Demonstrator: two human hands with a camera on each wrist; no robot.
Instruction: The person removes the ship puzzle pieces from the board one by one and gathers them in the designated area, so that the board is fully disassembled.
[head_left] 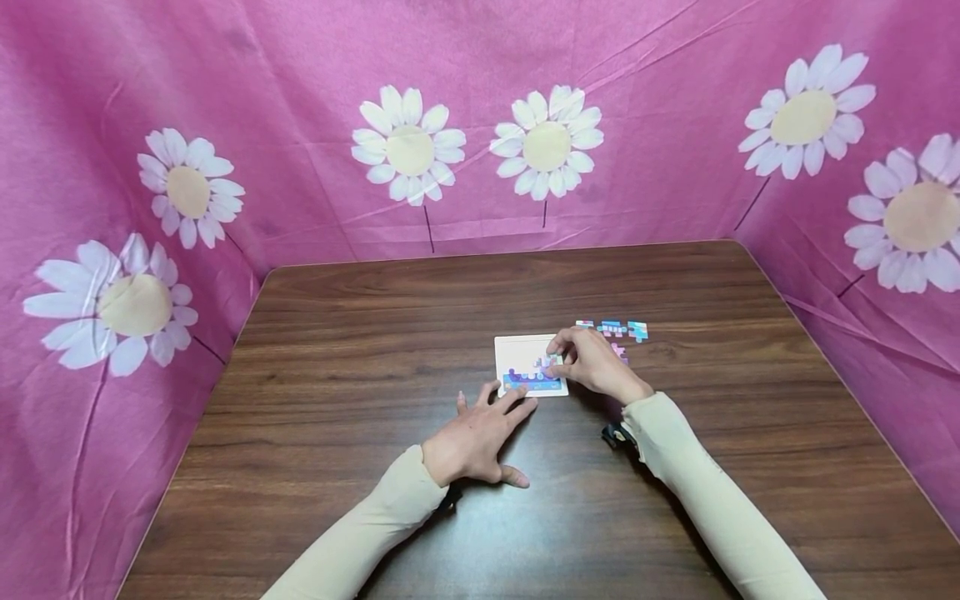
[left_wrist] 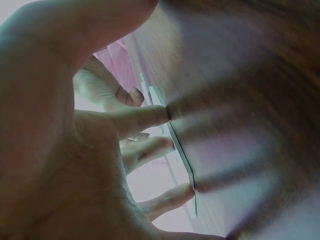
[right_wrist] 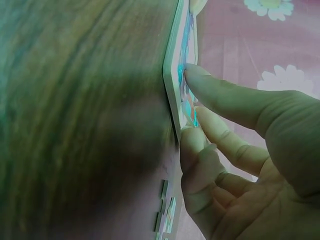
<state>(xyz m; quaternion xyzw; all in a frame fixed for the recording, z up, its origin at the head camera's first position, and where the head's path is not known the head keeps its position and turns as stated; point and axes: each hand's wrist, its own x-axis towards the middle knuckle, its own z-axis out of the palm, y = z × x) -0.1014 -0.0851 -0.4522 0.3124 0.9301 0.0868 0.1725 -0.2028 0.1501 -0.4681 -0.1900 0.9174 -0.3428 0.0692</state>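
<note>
A white-framed puzzle board (head_left: 517, 348) lies on the table, its lower rows filled with purple and blue picture pieces and its upper left part bare white. My left hand (head_left: 472, 437) is spread palm-down, its fingertips at the board's near and left edges; in the left wrist view, fingers (left_wrist: 172, 197) meet the board's rim. Over the right side of the board, my right hand (head_left: 592, 362) pinches a small colourful puzzle piece (right_wrist: 195, 118) between thumb and fingers. Much of that piece is hidden by the fingers. The thumb (right_wrist: 200, 80) touches the board's picture surface.
Several loose puzzle pieces (head_left: 637, 331) lie beyond and right of the board, some partly behind my right hand. The brown wooden table (head_left: 360, 350) is bordered on the back and sides by a pink curtain (head_left: 300, 167) with white daisies.
</note>
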